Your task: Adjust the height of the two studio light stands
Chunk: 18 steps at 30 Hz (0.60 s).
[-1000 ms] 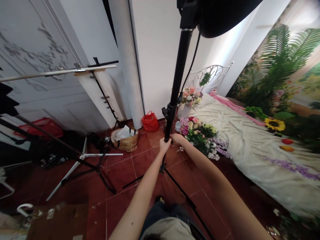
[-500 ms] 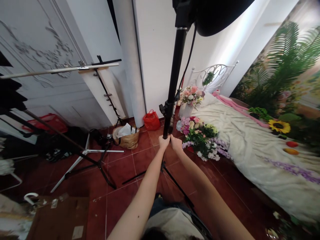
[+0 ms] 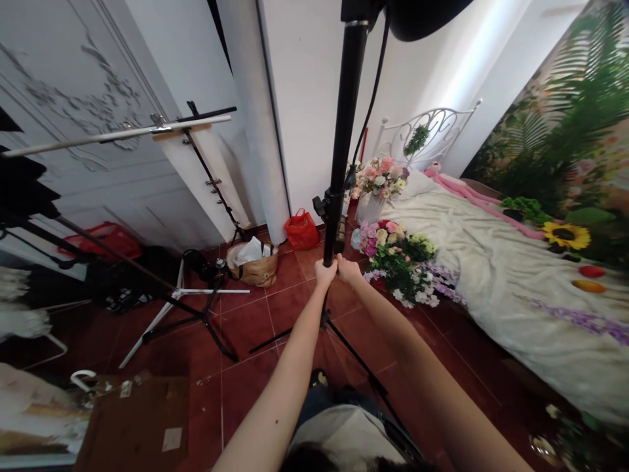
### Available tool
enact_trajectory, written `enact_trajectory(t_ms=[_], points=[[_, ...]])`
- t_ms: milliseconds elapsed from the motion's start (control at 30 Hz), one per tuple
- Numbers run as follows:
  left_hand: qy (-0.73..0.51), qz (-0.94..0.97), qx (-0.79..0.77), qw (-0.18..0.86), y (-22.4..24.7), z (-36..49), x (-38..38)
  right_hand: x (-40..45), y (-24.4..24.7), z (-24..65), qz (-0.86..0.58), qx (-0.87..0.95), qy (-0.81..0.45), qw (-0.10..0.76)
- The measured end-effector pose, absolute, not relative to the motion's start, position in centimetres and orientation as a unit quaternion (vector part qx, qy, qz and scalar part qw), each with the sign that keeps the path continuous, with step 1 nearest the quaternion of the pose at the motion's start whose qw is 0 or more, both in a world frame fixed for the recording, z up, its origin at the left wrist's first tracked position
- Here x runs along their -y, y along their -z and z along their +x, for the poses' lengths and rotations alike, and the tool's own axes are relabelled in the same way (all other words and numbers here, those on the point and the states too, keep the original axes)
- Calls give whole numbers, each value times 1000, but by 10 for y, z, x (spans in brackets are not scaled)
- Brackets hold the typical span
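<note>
A black light stand (image 3: 343, 137) rises upright in front of me, its tripod legs spread on the tiled floor. My left hand (image 3: 325, 271) is wrapped round the pole below its locking knob (image 3: 320, 208). Close beside it, my right hand (image 3: 348, 269) also grips the pole; its fingers are partly hidden. At the top sits a black lamp head (image 3: 425, 16), cut off by the upper edge of the view. From it a black cable (image 3: 376, 85) hangs down along the pole.
Flower bouquets (image 3: 388, 249) stand on the right beside a bed with a cream blanket (image 3: 501, 275). A red bag (image 3: 301, 231) and a woven basket (image 3: 260, 265) lie by the wall. On the left are other stands (image 3: 196, 311) and a cardboard box (image 3: 132, 419).
The view has shifted slightly, with the room's things sliding a little. The lamp head now sits higher in view, mostly cut off. Both hands keep their grip on the pole.
</note>
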<state>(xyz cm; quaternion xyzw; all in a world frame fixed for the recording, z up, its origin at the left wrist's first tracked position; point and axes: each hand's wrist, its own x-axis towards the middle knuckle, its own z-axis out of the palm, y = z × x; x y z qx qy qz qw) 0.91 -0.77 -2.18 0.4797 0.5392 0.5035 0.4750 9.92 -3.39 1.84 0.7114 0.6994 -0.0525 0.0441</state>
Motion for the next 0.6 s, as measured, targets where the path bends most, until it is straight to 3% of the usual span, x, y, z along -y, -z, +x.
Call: enact_trajectory(t_ms=[300,600], points=[[-501,477,-538,482,24,11,6,58,8,91,743,-669,23,18],[-507,492,-542,455,22,10,5,17,-40,117,630,-763,116,85]])
